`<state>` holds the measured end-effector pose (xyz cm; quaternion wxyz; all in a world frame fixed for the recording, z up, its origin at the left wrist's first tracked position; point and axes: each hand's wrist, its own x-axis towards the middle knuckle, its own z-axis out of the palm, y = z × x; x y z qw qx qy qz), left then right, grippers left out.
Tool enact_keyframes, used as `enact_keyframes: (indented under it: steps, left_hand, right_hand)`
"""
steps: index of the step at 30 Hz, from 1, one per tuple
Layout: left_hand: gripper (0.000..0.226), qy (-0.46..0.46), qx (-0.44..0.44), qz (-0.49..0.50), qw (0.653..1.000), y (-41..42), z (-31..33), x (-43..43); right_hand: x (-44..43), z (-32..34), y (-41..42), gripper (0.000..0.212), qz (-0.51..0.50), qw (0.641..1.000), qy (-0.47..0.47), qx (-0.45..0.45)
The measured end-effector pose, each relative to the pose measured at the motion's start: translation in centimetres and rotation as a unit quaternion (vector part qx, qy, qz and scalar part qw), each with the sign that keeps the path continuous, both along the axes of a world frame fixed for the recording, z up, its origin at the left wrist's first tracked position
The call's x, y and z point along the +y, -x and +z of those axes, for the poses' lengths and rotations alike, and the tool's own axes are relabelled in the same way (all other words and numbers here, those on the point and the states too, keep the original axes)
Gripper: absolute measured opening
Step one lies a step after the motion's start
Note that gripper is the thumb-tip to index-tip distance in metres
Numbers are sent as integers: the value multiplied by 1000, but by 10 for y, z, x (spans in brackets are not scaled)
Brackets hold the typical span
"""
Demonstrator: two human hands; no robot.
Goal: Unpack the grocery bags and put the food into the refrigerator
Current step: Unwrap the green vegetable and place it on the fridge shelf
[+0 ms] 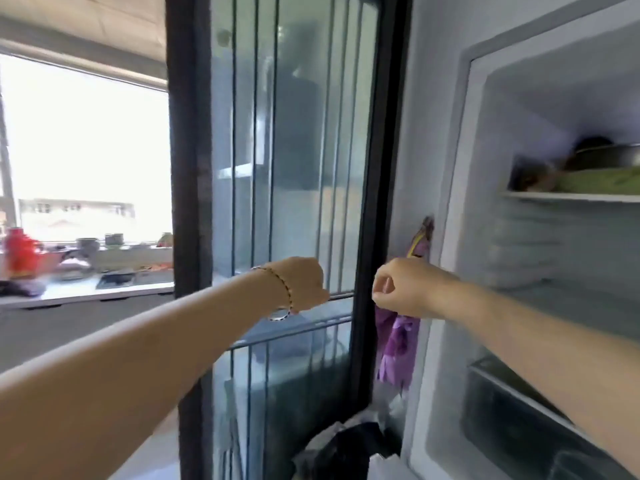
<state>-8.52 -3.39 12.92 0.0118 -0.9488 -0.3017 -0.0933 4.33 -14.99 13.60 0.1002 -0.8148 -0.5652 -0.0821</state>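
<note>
The refrigerator [450,209] stands open on the right. Its upper shelf [568,196] carries green vegetables [602,180] and a metal bowl [602,155]. A purple patterned bag [398,344] hangs against the refrigerator's left side. My right hand [405,289] is curled in front of this bag and seems to grip it; the fabric shows above and below the fist. My left hand [304,282], with a bracelet on the wrist, is a fist in front of the glass door and nothing shows in it. A dark grocery bag [349,445] lies low between the door and the refrigerator.
A dark-framed glass door [277,168] with vertical bars stands just left of the refrigerator. Far left, under a bright window, a kitchen counter [104,289] holds a red bottle [20,254] and several pots. A drawer [512,403] sits low inside the refrigerator.
</note>
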Motion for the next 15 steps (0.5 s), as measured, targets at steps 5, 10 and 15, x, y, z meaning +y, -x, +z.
enact_keyframes:
  steps: [5,10,15]
  left_hand:
    - [32,49,5,160,986,149,-75,5]
    - [26,100,3,327,940,353,-148,-31]
    - [24,128,-17,479,868,573,-180,-119]
  right_hand:
    - [49,-53,126,16,164,984,55,32]
    - [66,-106,303,17,335,938,90,24]
    - [40,-147,513,22,496,859,120,-36]
